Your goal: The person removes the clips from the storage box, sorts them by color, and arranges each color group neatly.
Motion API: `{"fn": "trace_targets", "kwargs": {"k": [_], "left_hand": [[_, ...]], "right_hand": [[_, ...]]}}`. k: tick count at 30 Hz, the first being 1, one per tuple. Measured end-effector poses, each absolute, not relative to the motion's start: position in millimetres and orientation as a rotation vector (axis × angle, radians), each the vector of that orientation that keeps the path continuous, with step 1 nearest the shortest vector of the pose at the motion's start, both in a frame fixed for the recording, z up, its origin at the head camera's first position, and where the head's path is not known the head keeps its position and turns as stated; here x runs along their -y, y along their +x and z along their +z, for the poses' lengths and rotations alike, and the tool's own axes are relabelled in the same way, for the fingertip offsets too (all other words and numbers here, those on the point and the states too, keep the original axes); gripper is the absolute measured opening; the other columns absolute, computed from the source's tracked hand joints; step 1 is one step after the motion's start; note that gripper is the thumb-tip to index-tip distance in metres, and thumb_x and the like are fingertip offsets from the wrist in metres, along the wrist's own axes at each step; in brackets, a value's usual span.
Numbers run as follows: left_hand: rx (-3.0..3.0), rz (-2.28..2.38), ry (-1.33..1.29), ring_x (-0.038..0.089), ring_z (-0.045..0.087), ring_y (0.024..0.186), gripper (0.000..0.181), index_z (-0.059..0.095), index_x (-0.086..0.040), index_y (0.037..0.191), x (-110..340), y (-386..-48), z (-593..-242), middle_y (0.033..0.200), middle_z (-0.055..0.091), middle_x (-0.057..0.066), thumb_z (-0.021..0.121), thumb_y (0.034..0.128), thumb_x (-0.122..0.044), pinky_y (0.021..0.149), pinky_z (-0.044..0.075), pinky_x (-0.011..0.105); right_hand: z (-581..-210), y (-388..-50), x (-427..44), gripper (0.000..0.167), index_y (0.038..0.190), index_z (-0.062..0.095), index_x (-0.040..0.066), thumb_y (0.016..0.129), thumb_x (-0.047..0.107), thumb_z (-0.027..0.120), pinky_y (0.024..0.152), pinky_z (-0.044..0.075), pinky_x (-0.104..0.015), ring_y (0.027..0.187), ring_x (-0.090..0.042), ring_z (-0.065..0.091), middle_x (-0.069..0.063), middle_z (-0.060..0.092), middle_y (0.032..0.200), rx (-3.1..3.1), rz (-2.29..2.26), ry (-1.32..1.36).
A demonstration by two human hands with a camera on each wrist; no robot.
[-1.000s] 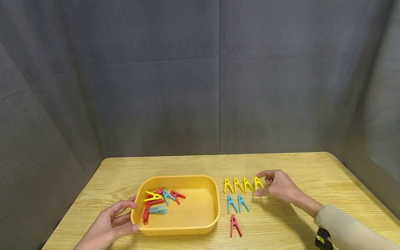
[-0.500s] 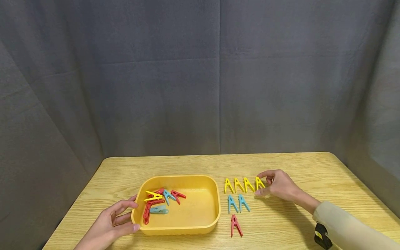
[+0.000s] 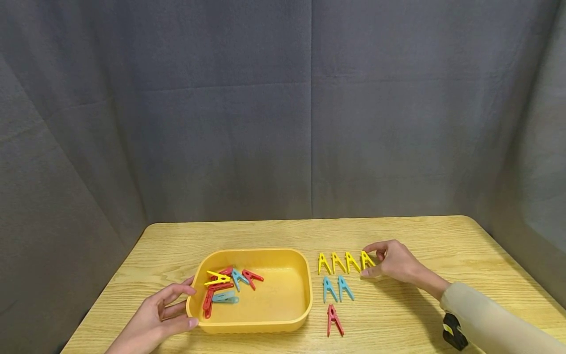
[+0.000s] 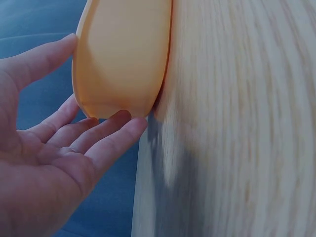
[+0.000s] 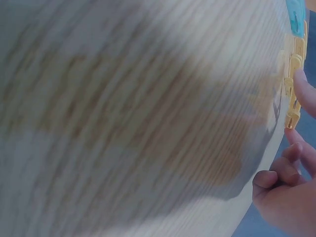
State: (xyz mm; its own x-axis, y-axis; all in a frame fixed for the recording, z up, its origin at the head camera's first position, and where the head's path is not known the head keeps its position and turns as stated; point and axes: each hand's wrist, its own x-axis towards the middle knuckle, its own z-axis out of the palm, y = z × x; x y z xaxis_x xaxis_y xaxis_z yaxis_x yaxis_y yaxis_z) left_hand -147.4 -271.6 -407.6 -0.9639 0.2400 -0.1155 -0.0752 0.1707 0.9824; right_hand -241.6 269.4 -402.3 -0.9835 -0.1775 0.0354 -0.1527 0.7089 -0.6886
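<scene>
My left hand [image 3: 155, 312] touches the left end of a yellow tray [image 3: 249, 326], thumb at the front corner. In the left wrist view, that hand [image 4: 54, 163] has extended fingertips against the tray [image 4: 123, 54]. Between thumb and index finger my right hand [image 3: 398, 264] pinches the rightmost yellow clothespin [image 3: 364, 257], last of several in a row. The right wrist view shows the hand [image 5: 291, 190] at its edge, digits at the yellow clothespins [image 5: 292, 118]. Below that row lie two blue clothespins [image 3: 327, 289] and one red clothespin [image 3: 331, 317].
Inside the tray, at its left half, are red clothespins [image 3: 252, 278], blue ones [image 3: 225, 297] and a yellow one [image 3: 218, 278]. A wooden table [image 3: 398, 226] lies beneath everything, with a grey curtain [image 3: 230, 147] behind and at the sides.
The head view has shifted very slightly. Both hands stay nearly in place, the left at the tray and the right at the rightmost yellow clothespin.
</scene>
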Motion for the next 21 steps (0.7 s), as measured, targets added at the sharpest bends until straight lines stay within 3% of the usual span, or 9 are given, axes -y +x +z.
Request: {"fn": "trace_targets", "kwargs": {"k": [21], "left_hand": [[-2.178,1.891,0.143,0.047,0.054,0.135,0.060,0.055,0.004,0.134,271.2,-146.6,-407.5,0.168,0.023,0.031,0.088,0.0856,-0.006,0.093,0.061,0.039]], "right_hand": [[-405.0,-246.1,-269.0,0.067,0.126,0.072,-0.006,0.072,0.022,0.100,0.058,0.030,-0.028,0.072,-0.019,0.044,-0.003,0.052,0.077,-2.884,-1.101,-0.328]]}}
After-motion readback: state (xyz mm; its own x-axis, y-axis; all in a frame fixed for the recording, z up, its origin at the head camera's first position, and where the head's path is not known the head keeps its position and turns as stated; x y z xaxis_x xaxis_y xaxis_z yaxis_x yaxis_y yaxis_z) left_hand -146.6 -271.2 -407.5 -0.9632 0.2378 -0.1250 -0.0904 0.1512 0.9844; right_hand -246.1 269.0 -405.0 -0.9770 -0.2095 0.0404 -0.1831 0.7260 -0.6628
